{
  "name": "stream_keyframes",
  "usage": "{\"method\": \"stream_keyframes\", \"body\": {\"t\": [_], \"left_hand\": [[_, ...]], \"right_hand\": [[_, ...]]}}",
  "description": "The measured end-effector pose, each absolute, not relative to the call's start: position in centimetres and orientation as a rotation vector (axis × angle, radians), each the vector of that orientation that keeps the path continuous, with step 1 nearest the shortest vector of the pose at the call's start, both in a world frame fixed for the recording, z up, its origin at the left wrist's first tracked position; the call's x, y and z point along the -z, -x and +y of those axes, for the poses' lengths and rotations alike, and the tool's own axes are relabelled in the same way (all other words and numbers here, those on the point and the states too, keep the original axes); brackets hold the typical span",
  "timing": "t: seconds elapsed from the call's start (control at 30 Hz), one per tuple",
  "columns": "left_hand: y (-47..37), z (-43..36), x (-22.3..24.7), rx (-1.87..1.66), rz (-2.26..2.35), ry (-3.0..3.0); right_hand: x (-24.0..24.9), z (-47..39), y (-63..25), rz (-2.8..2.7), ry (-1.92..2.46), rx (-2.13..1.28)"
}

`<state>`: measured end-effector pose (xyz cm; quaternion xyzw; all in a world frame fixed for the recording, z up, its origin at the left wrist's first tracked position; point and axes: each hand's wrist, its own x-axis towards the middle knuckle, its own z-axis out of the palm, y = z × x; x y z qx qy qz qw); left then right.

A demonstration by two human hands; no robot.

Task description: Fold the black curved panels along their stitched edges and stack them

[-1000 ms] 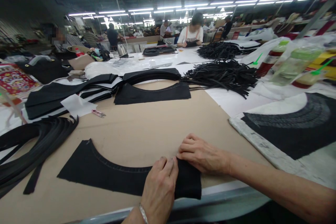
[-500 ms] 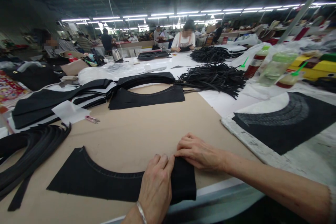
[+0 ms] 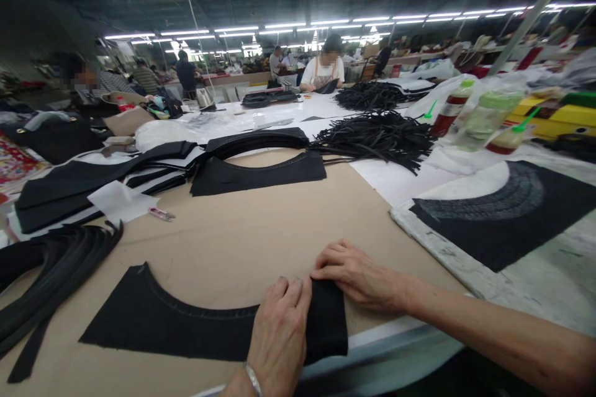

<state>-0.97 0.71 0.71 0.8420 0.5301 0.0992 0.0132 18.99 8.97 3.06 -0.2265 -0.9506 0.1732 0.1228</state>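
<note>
A black fabric panel point(image 3: 177, 329) with a deep curved cut-out lies in front of me, small pale marks running along the curve. My left hand point(image 3: 282, 322) lies over the panel, its fingers closed together at the curved edge; a silver bangle is on the wrist. Just beside it, my right hand point(image 3: 347, 273) pinches the same edge near the panel's right end, with thumb and fingertips almost touching the left fingers. The fingertips hide the bit of edge between them.
Beyond lie stacked black panels point(image 3: 261, 175), thread snips point(image 3: 161, 214) and a heap of black strips point(image 3: 377, 136). Curved black strips point(image 3: 56, 279) are at left. Right are another panel point(image 3: 507, 223) on a board and plastic bottles point(image 3: 488, 118). A person point(image 3: 326, 68) works across the table.
Both hands stay at nearly the same spot on the panel's edge, with only a slight finger shift. The view has moved a little; the person opposite has tilted a dark piece upward.
</note>
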Motion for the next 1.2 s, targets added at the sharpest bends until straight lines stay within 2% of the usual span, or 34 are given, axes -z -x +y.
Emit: {"method": "stream_keyframes", "body": {"t": [0.37, 0.8, 1.2], "left_hand": [[1.0, 0.8, -0.4, -0.300, 1.661, -2.700], [0.8, 0.9, -0.2, -0.307, 1.690, -2.779], [0.9, 0.6, 0.5, -0.403, 1.725, -2.850]], "right_hand": [[-2.9, 8.9, -19.3, -2.677, 0.824, -0.524], [-2.7, 6.0, -19.2, -2.798, 0.825, 0.014], [-1.8, 5.6, -19.9, -2.708, 0.847, 0.258]]}}
